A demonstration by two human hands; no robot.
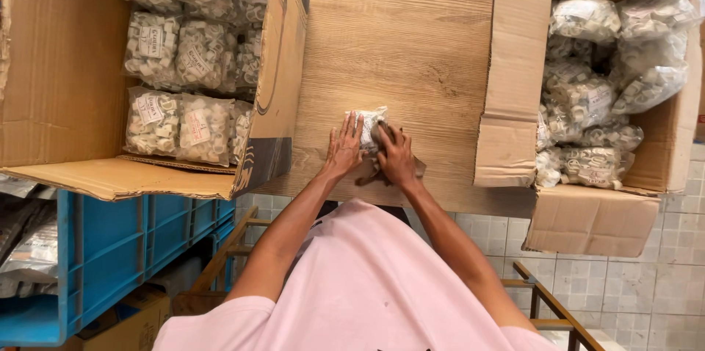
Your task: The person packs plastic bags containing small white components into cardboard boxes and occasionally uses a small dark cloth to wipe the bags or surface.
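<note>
Fingers of the left hand (344, 148) lie spread and flat on a small clear plastic bag of white fittings (367, 127); the right hand (396, 156) curls its fingers over the bag's other end, pressing it down mid-way along the near edge of the pale wood-grain table (411, 42). Open cardboard boxes (66, 64) of similar bags flank both sides.

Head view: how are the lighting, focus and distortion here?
Head view: soft, even light, with only faint shadows under the left hand and right hand on the pale wood-grain tabletop; mild glare on the clear plastic bags of small white parts; focus fairly sharp throughout; cardboard box edges splay outward, suggesting wide-angle distortion.
</note>
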